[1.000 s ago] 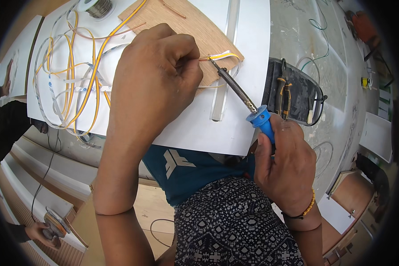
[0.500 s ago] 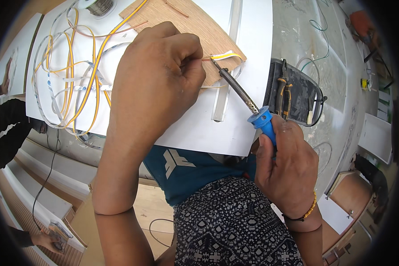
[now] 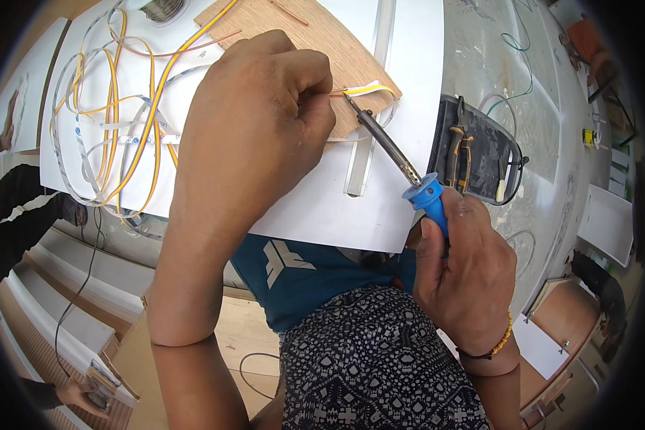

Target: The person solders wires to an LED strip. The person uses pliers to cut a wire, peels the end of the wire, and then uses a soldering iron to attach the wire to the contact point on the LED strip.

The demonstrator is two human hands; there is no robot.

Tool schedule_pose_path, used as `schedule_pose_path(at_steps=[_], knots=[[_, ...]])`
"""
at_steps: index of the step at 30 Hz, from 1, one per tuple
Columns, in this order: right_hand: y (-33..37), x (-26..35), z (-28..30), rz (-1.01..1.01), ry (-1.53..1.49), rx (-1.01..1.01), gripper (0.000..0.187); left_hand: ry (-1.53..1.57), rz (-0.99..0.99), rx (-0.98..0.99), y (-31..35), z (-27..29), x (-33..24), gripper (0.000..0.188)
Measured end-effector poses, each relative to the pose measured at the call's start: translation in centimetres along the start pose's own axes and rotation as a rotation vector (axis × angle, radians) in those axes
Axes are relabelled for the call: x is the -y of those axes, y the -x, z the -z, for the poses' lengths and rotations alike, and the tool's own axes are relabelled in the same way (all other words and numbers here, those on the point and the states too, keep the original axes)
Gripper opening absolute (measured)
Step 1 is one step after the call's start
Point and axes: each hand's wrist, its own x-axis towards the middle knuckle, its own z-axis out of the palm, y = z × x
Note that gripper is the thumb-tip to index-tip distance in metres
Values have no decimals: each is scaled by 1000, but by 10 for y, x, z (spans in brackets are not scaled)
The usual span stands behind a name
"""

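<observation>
My right hand (image 3: 473, 265) grips a soldering iron (image 3: 394, 152) by its blue handle, the metal shaft slanting up and left. Its tip touches or nearly touches the end of a yellow-and-white LED strip (image 3: 369, 89) that curls over the edge of a wooden board (image 3: 319, 46). Closed in a pinch, my left hand (image 3: 258, 129) holds a thin copper-coloured wire (image 3: 337, 93) whose end meets the strip beside the tip. The fingertips and most of the wire are hidden behind that hand.
Loops of yellow and white strip (image 3: 111, 122) lie left on the white tabletop (image 3: 301, 208), near a solder spool (image 3: 161, 8). Pliers (image 3: 457, 154) rest on a black case (image 3: 480, 136) at right. At lower left another person's hand (image 3: 82, 394) holds something near ribbed panels.
The iron and my left hand have shifted very slightly, and the tip stays by the strip's end. Both hands keep their hold. At lower left, the other person's hand has moved a little.
</observation>
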Motion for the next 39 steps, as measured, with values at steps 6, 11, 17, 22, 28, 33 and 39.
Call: schedule_pose_path(at_steps=[6,11,17,22,28,33,39], knots=[[0,-2,-1,14,-7,-6,36,-8,0,10,0,0,0,4],[0,-6,-2,68,19,-58,36,2,0,12,-1,0,0,4],[-1,-3,0,42,21,-31,36,6,14,16,-1,0,-1,4],[0,-2,0,25,27,-23,37,-4,17,-2,-1,-1,-1,4],[0,-2,-2,23,27,-26,37,-15,27,-2,0,-2,-1,5],[0,-3,-3,25,25,-34,36,2,29,-12,0,-2,-1,5],[0,-4,-3,33,20,-42,36,-3,18,-2,1,-2,0,4]])
